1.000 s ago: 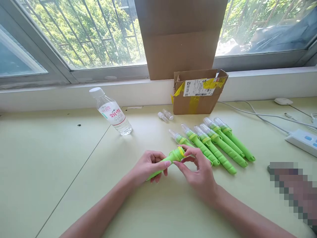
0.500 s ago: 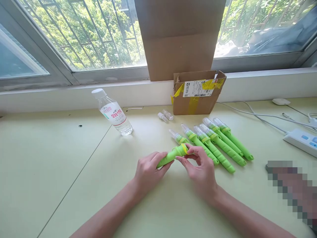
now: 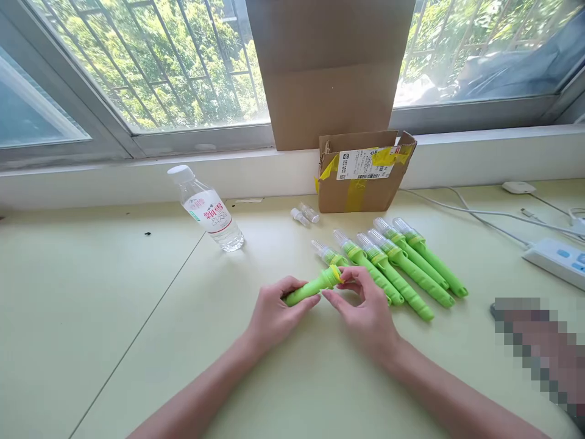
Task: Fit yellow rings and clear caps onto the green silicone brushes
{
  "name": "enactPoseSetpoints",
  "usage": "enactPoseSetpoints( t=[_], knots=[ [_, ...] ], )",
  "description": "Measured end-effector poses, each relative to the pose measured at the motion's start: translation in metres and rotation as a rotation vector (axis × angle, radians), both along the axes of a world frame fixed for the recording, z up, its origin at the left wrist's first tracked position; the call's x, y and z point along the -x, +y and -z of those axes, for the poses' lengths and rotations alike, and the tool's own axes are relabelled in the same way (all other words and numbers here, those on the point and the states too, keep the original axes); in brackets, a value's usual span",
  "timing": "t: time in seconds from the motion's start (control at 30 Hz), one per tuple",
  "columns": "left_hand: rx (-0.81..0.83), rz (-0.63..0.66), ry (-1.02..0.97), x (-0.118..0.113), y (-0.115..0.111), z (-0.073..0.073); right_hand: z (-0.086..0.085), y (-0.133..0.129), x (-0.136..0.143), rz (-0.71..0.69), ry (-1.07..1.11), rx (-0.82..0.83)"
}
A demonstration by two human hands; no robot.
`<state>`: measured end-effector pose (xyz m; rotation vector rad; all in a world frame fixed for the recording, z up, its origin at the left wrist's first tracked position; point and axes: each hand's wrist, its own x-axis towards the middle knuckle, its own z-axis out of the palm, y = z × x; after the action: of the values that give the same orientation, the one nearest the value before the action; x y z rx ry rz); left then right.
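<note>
My left hand [image 3: 278, 314] is closed around a bright green plastic handle [image 3: 307, 291], which lies tilted with its wider end toward the right. At that end sits a yellow ring [image 3: 337, 274]. The fingertips of my right hand [image 3: 365, 308] pinch this ring, its thumb just below the handle's end. Beyond and to the right, several green handles with clear caps [image 3: 402, 259] lie side by side on the table. The handle nearest my hands is partly covered by my right fingers. Two small clear plastic caps [image 3: 305, 214] rest farther back.
A water bottle [image 3: 212, 210] stands tilted in view at left. An open cardboard box [image 3: 354, 192] sits against the window wall. At right are a white power strip [image 3: 555, 259], cables [image 3: 484, 213] and a blurred-out object [image 3: 542, 347].
The green handle and my left hand have shifted slightly left. The yellow ring sits at a different tilt on the handle's end, with my right fingers still at it.
</note>
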<state>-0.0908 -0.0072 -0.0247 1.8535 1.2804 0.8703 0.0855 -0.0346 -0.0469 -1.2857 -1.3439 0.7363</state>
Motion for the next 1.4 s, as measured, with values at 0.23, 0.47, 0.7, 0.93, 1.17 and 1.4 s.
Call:
enactPoseSetpoints(
  t=[0.23, 0.47, 0.7, 0.93, 1.17, 1.4],
  knots=[
    [0.145, 0.016, -0.08, 0.002, 0.005, -0.004, 0.0, -0.002, 0.0, -0.016, -0.01, 0.026],
    [0.335, 0.101, -0.112, 0.007, 0.007, -0.01, -0.002, -0.004, 0.003, -0.039, 0.015, -0.062],
    [-0.16, 0.065, 0.07, 0.004, 0.005, 0.002, 0.0, -0.005, 0.004, 0.032, 0.007, -0.11],
    [-0.443, 0.0, 0.117, 0.003, 0.001, 0.011, 0.0, -0.006, 0.005, 0.041, -0.01, -0.098],
    [-0.144, 0.038, 0.009, 0.002, 0.002, 0.001, 0.001, -0.002, 0.002, -0.002, -0.016, -0.069],
    [0.071, 0.055, -0.072, 0.003, 0.004, -0.005, 0.0, -0.003, 0.002, -0.005, -0.038, -0.077]
  ],
)
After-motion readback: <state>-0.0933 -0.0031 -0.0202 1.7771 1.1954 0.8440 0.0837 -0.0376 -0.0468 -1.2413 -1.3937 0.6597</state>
